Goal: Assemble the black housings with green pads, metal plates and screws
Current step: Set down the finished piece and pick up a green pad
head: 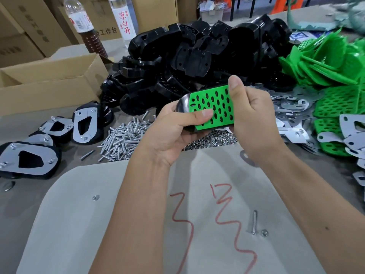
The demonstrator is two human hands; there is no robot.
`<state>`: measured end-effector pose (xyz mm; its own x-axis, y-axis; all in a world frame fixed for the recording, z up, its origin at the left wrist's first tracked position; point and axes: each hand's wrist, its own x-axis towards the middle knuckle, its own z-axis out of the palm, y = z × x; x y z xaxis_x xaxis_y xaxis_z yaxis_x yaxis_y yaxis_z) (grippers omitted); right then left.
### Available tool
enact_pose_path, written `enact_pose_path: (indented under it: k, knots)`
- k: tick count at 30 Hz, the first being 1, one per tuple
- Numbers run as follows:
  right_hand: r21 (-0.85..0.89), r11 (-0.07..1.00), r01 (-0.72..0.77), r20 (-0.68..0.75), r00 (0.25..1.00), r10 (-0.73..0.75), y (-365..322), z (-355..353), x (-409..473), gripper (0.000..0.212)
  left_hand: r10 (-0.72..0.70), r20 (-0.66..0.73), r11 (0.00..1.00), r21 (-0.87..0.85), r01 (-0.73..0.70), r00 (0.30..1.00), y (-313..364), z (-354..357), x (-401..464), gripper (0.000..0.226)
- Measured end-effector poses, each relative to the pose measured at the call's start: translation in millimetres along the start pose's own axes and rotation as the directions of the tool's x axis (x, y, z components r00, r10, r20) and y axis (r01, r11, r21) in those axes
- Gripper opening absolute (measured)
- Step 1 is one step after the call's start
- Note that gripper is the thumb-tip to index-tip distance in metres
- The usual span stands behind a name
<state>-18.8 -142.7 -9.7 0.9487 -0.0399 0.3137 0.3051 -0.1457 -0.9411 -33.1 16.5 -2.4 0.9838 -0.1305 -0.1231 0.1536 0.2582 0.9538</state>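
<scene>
Grip: both hands hold one black housing (pixel 182 104) up over the table, with a green pad (pixel 212 106) on its top face.
Left hand (pixel 177 127): fingers curl under the housing and the thumb presses flat on the pad's near edge.
Right hand (pixel 250 113): wraps round the pad's right end, thumb up at the top corner.
Pad: full of dark oval holes; it sits on the housing, but how tightly I cannot tell.
Just below the grip: a heap of small nuts (pixel 213 140), and a heap of screws (pixel 122 138) to the lower left.
Behind the grip: a big pile of black housings (pixel 177 62).
Right of the grip: loose metal plates (pixel 292 105) and a stack of green pads (pixel 331 76).
Far left of the grip: finished pieces (pixel 29 159) lying with metal plates up and screws in them.
Behind those: an open cardboard box (pixel 49 86) and two bottles (pixel 83 22).
Near the person, under the arms: a pale board (pixel 88 224) with red scribbles, one lone screw (pixel 254 222) and a nut (pixel 264 232) beside it.
</scene>
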Motion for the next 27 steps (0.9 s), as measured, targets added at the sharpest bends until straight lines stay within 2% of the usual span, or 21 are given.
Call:
enact_pose_path:
  k: [5, 9, 11, 15, 19, 23, 27]
  knots:
    - [-0.084, 0.991, 0.102, 0.01, 0.995, -0.101, 4, -1, 3, 0.057, -0.05, -0.006, 0.998, -0.048, 0.05, 0.999, 4, -1, -2, 0.058]
    - [-0.096, 0.985, 0.147, 0.092, 0.986, -0.138, 6, 1, 3, 0.06, 0.031, -0.061, 0.98, 0.2, -0.019, 0.998, 9, -3, -5, 0.039]
    - [-0.096, 0.983, 0.154, 0.128, 0.982, -0.141, 5, -1, 4, 0.059, 0.036, -0.054, 0.973, 0.229, -0.023, 0.998, 10, -2, -7, 0.04]
    - [-0.117, 0.976, 0.182, 0.177, 0.971, -0.16, 2, -6, 6, 0.058, 0.034, -0.046, 0.975, 0.22, -0.023, 0.998, 9, 1, -6, 0.03]
    - [-0.033, 0.992, 0.125, 0.211, 0.971, -0.115, -3, -3, 0, 0.059, 0.024, -0.011, 0.988, 0.154, -0.022, 1.0, 9, -3, -4, 0.015]
    - [0.027, 0.992, 0.124, 0.215, 0.968, -0.127, -4, -3, -1, 0.055, 0.019, 0.033, 0.998, 0.059, -0.021, 0.999, 6, -4, -2, 0.02]
    - [0.039, 0.995, 0.087, 0.205, 0.974, -0.093, -4, -6, 4, 0.057, 0.012, 0.08, 1.0, -0.03, -0.01, 0.997, 3, 0, -3, 0.042]
